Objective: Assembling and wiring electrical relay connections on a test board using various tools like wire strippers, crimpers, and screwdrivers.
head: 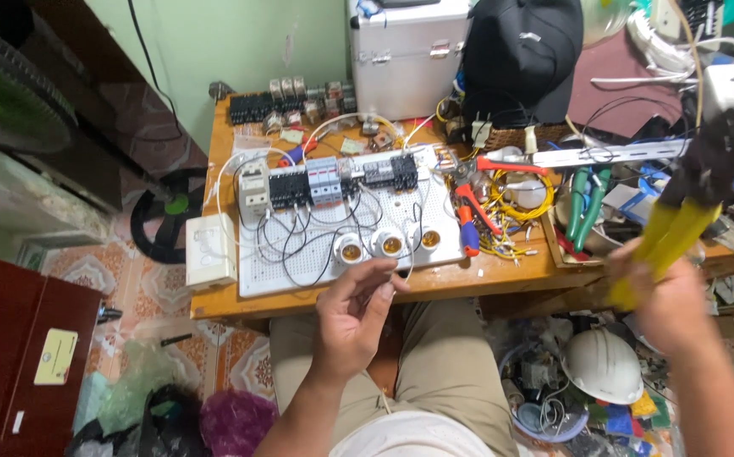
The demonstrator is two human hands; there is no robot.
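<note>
Here the right hand (667, 300) grips a yellow-handled crimping tool (688, 203), its long axis tilted up-right. The left hand (354, 309), nearer the white perforated board (299, 271), pinches a thin wire (405, 254)

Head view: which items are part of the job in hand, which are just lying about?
In use:
- yellow-handled crimping tool in right hand
- thin wire at left hand
- white wiring board

Lying about:
- white hard hat
- black cap
- silver case
- red-handled pliers
</note>
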